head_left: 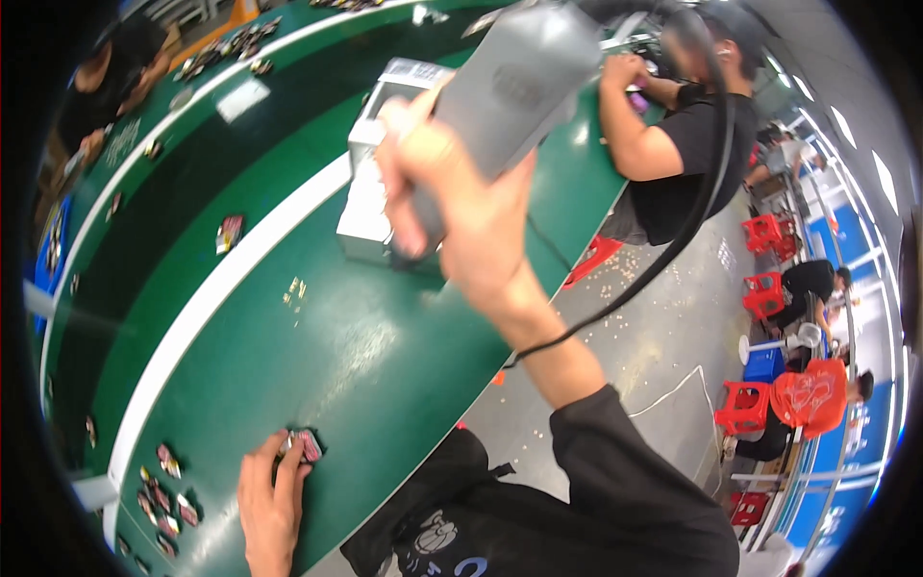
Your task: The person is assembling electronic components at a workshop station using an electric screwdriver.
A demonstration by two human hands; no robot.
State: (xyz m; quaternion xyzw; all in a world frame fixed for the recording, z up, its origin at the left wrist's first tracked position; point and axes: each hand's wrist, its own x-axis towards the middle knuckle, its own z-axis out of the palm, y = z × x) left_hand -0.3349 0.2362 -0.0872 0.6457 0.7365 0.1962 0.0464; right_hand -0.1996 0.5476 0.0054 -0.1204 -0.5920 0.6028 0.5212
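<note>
Green tabletop (385,375) is left bare between the hands, its near edge slanted from seven toward one o'clock; at eleven, room is limited by a grey-white box (367,231). Just past twelve, a grey handheld tool (524,87) is clenched by its handle in the right hand (471,216), its long axis slanted seven-to-one, broad end toward one. Between seven and eight, a small packet (309,444) is grasped by the left hand (272,492) at its fingertips, its axis partly hidden.
</note>
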